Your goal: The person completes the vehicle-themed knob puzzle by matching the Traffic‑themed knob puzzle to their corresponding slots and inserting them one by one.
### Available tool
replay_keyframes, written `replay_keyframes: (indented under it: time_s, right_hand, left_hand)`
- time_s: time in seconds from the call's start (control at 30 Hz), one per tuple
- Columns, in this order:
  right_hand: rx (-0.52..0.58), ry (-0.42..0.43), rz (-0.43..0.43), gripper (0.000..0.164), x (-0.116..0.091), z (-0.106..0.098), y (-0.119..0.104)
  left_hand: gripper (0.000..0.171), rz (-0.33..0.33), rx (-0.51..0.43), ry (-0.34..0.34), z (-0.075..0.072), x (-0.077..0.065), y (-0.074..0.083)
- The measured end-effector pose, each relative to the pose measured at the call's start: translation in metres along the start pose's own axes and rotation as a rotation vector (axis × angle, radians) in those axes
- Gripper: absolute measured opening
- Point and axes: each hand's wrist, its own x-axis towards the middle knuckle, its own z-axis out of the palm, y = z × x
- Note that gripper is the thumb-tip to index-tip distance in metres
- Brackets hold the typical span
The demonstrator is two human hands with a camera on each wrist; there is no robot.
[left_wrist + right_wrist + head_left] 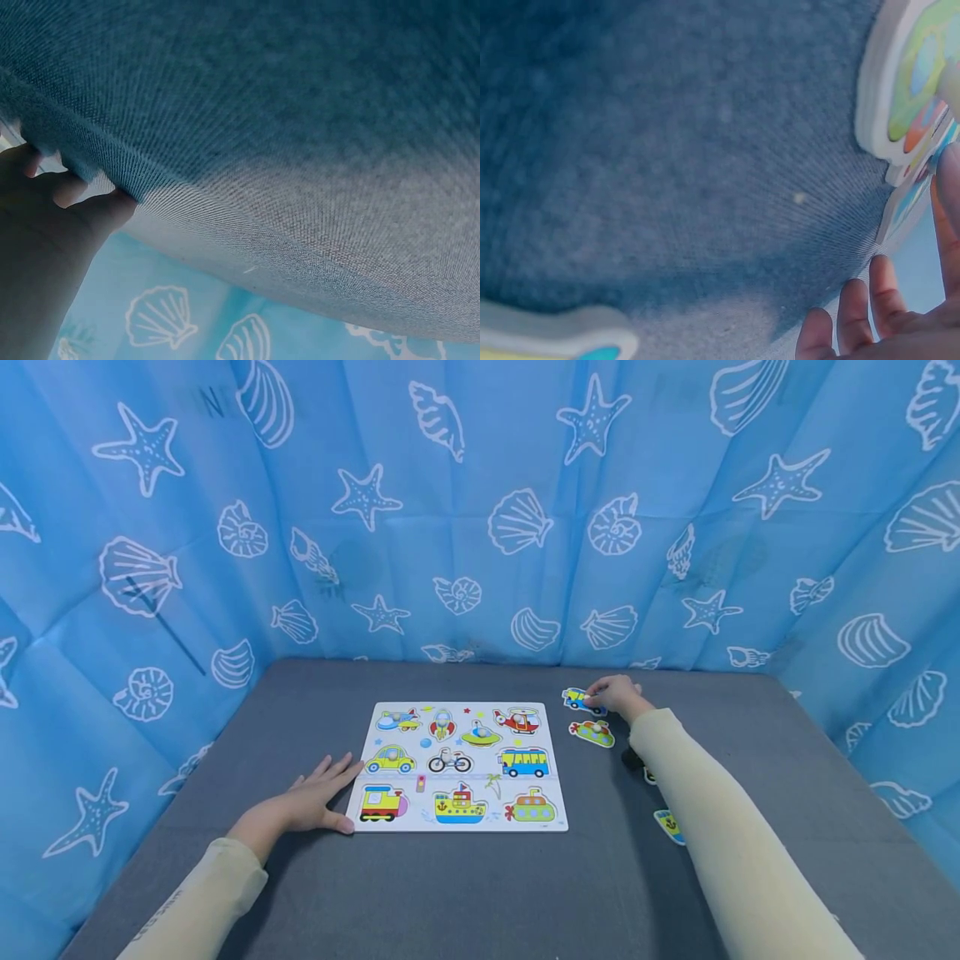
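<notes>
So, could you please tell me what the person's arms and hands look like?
Both arms wear long, plain, cream-coloured sleeves. The left sleeve carries dark lettering, too small to read surely; none shows on the visible part of the right sleeve. The left hand and right hand are bare, without gloves.

Hands (318, 797) well apart, arms (720, 827) outstretched.

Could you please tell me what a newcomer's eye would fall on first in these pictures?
Probably the bright blue curtain with white shells and starfish, rising behind the grey table. Next, perhaps, the white puzzle board of colourful vehicles on the table, with the left hand at its left edge. Beyond its right side, the right hand has fingertips on a bus piece.
</notes>
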Motion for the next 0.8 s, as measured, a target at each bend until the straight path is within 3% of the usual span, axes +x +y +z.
replay_keyframes:
  time_s: [0.13,0.37,0.8]
  right_hand:
    - [0.002,-0.01,0.009,0.021,0.001,-0.004,0.002]
    - [0.053,-0.002,-0.018,0.026,-0.01,-0.008,0.001]
    - [0.127,-0.044,-0.199,0.025,-0.032,-0.008,-0.006]
  left_hand:
    - [0.106,-0.006,0.009,0.0,-0.002,-0.004,0.008]
    - [0.106,-0.005,0.014,0.002,-0.001,-0.004,0.007]
    - [0.113,0.007,-0.022,-0.009,0.001,-0.002,0.0]
